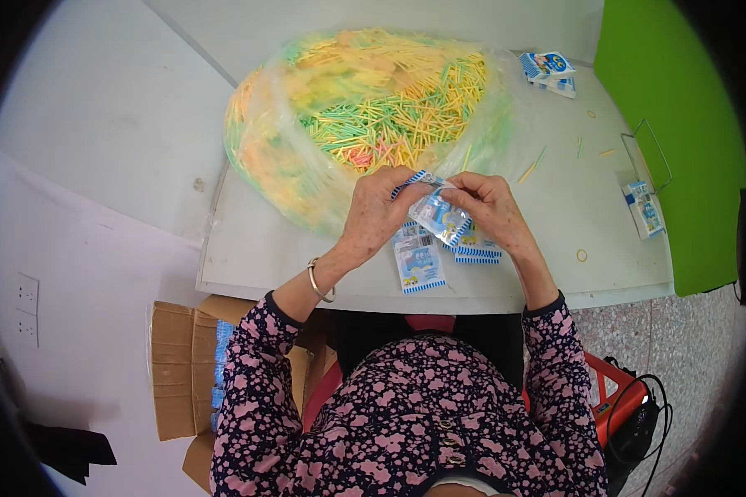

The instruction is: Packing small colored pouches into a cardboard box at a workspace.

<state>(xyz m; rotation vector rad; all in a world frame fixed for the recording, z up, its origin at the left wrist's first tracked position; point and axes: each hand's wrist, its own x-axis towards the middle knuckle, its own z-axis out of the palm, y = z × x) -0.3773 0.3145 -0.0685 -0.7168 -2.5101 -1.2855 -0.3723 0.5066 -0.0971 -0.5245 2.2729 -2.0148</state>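
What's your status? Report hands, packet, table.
Left hand and right hand both pinching one small blue packet above the table. More packets flat beneath. Big bag of sticks right behind; nothing in the way.

We hold a small clear packet (439,214) with blue-and-white print. It sits tilted, above the table edge.

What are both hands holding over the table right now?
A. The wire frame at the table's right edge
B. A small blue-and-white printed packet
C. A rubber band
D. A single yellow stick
B: the left hand and right hand pinch a small blue-and-white packet between them, in front of the big clear bag of coloured sticks; similar packets lie on the table below.
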